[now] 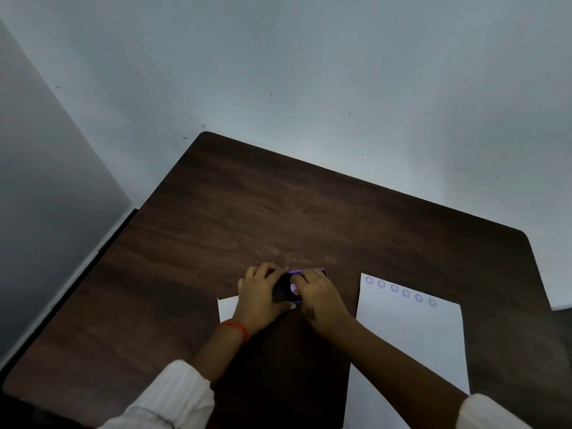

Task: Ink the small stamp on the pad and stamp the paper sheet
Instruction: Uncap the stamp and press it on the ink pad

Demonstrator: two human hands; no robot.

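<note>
A dark ink pad (289, 294) with a purple rim lies on the brown table, mid-front. My left hand (258, 297) grips its left side, thumb along the near edge. My right hand (315, 294) is bunched over the pad from the right, fingertips pressed down on it. A small pale lilac piece (293, 287), apparently the small stamp, shows between those fingers; the rest is hidden. The white paper sheet (411, 335) lies to the right of the pad, with a row of several round purple prints (400, 291) along its far edge.
A second white sheet (227, 308) pokes out from under my left wrist, which wears an orange band (235, 328). The table (278, 205) sits against a grey wall; its left edge borders a wall panel (46, 196).
</note>
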